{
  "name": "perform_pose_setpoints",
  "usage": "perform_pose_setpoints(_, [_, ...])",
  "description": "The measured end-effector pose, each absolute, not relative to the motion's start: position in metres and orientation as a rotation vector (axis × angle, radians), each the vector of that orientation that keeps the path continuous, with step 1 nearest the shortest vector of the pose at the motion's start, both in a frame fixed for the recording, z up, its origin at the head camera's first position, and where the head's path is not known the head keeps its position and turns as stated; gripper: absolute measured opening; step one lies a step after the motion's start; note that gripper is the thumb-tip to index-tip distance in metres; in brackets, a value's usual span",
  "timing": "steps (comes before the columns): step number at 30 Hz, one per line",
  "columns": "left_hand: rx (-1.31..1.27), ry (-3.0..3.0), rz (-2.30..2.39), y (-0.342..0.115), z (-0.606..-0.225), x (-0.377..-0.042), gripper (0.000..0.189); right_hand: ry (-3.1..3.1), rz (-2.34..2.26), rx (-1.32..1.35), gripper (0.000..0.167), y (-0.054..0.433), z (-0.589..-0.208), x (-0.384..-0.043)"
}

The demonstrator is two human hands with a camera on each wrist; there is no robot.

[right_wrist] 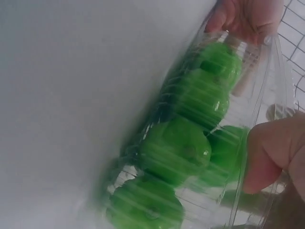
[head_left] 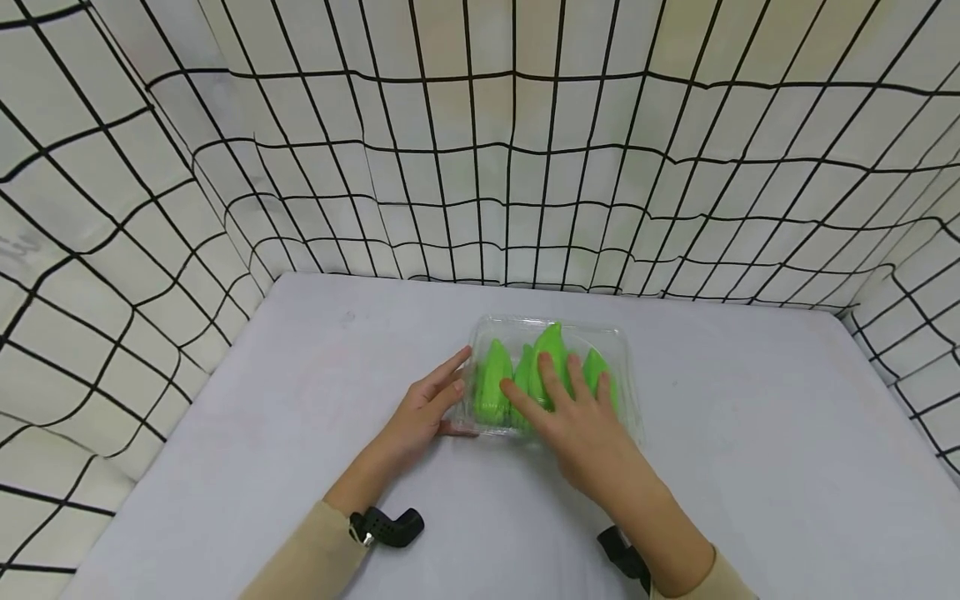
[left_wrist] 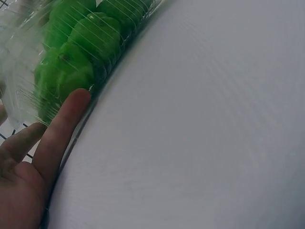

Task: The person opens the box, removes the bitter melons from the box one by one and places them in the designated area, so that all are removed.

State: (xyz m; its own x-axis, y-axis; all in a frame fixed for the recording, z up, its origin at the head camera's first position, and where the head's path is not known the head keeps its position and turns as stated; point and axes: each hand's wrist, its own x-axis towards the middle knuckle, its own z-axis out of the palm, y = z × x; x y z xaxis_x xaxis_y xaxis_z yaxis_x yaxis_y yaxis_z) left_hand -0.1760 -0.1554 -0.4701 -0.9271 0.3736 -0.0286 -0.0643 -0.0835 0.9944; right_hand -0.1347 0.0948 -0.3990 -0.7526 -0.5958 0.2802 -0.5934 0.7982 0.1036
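Note:
A clear plastic container [head_left: 630, 408] sits on the white table, holding several bright green, tapered, vegetable-like pieces [head_left: 492, 392]. Their rounded, dimpled ends [right_wrist: 176, 150] show through the ribbed wall in the right wrist view. My left hand [head_left: 420, 412] rests along the container's left side, its fingers mostly straight. One finger [left_wrist: 62, 133] lies against the wall in the left wrist view. My right hand [head_left: 585, 433] reaches over the front with fingers spread above the green pieces; whether the fingertips touch them I cannot tell. Its thumb [right_wrist: 264, 157] is beside the container's rim.
Black netting [head_left: 510, 150] over white walls closes in the back and both sides of the table [head_left: 750, 442]. A black wrist device [head_left: 390, 527] is strapped at my left cuff, another black device [head_left: 622, 554] at the right.

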Motion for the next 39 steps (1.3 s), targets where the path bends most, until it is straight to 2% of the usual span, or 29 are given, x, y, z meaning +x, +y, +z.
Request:
perform_pose_setpoints(15, [0.291,2.097,2.016,-0.144,-0.463,-0.180,0.050,-2.748,0.075,1.009,0.094,0.107,-0.385,-0.144])
perform_pose_setpoints(20, [0.318,2.037,2.003,-0.147,-0.465,-0.180,0.053,-2.761,0.103,0.995,0.090,0.110,-0.386,-0.143])
perform_pose_setpoints(22, [0.391,1.973,2.005,-0.152,-0.467,-0.180,0.061,-2.751,0.116,0.996,0.089,0.110,-0.386,-0.143])
perform_pose_setpoints(27, [0.633,1.969,1.921,-0.161,-0.468,-0.180,0.110,-2.726,0.150,0.999,0.090,0.110,-0.386,-0.143])
perform_pose_setpoints(29, [0.655,2.039,1.870,-0.159,-0.467,-0.179,0.122,-2.715,0.151,1.005,0.092,0.110,-0.386,-0.144])
perform_pose_setpoints(32, [0.597,2.096,1.845,-0.154,-0.465,-0.177,0.125,-2.696,0.145,1.010,0.092,0.111,-0.386,-0.145])
perform_pose_setpoints(39, [0.565,2.193,1.840,-0.144,-0.463,-0.173,0.119,-2.694,0.138,0.997,0.087,0.111,-0.389,-0.145])
